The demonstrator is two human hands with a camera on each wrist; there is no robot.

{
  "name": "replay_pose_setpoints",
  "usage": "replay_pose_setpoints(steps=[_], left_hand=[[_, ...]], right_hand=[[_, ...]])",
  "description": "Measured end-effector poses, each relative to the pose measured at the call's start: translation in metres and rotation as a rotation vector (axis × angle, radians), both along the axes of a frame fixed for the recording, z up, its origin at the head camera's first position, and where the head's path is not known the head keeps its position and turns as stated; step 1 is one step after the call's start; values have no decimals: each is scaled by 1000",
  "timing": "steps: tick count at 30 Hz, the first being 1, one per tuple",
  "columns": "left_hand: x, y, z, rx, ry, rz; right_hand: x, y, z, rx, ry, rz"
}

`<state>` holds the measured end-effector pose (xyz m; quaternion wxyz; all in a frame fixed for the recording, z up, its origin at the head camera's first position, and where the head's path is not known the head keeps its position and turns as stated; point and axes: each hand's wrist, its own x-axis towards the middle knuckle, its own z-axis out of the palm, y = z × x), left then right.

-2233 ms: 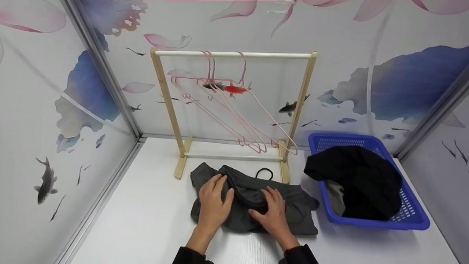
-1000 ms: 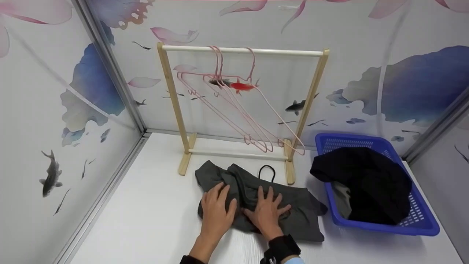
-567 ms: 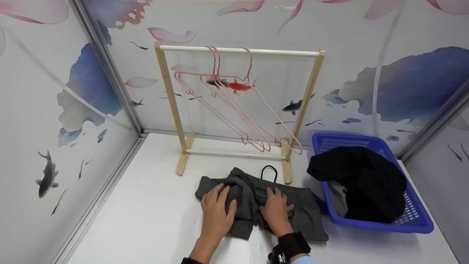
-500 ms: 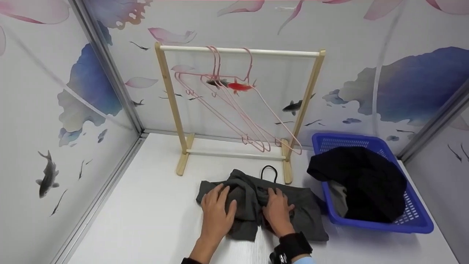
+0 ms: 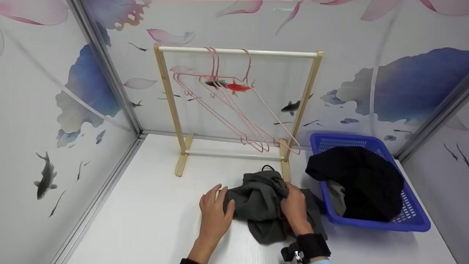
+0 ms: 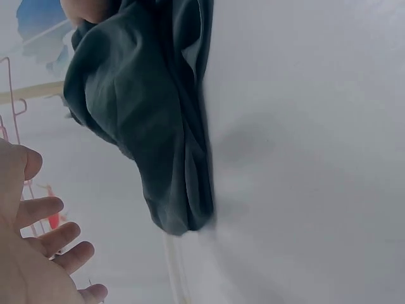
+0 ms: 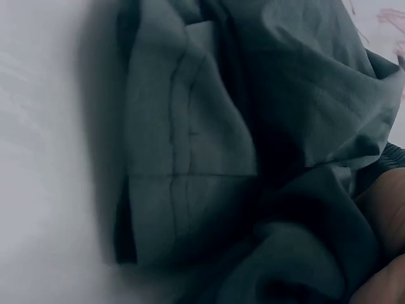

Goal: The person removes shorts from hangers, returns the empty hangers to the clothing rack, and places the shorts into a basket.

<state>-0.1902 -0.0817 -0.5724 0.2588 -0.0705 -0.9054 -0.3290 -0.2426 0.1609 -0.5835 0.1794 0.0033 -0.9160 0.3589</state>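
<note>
Dark grey shorts [image 5: 260, 198] lie bunched on the white table, with stitched hem seams showing in the right wrist view [image 7: 183, 126]. My right hand [image 5: 294, 209] grips the bunched cloth on its right side; its fingertips are hidden in the folds. At the left end of the cloth is my left hand [image 5: 215, 216], fingers loosely bent and spread. In the left wrist view that hand [image 6: 31, 247] stands apart from the shorts [image 6: 139, 101]. A black cord loop [image 5: 268, 167] sticks out behind the cloth.
A wooden rack [image 5: 170, 99] with a white top bar stands behind, with pink hangers [image 5: 238, 110] hooked on it. At right, a blue basket [image 5: 373, 224] holds a black garment [image 5: 355, 179] and a grey one [image 5: 336, 198]. Printed wall panels enclose the table.
The left part of the shorts has been drawn rightward and gathered into a bunch. My right hand moved right and now grips the cloth; my left hand has hardly moved.
</note>
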Motion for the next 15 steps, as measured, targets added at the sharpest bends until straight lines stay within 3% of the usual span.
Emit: replay_pose_setpoints(steps=[4, 11, 15], left_hand=[[0, 1, 0, 10, -2, -5], [-1, 1, 2, 10, -21, -4], [-1, 0, 1, 7, -14, -1]], right_hand=[[0, 10, 9, -63, 23, -28], [0, 15, 23, -83, 247, -64], [1, 11, 19, -10, 361, -32]])
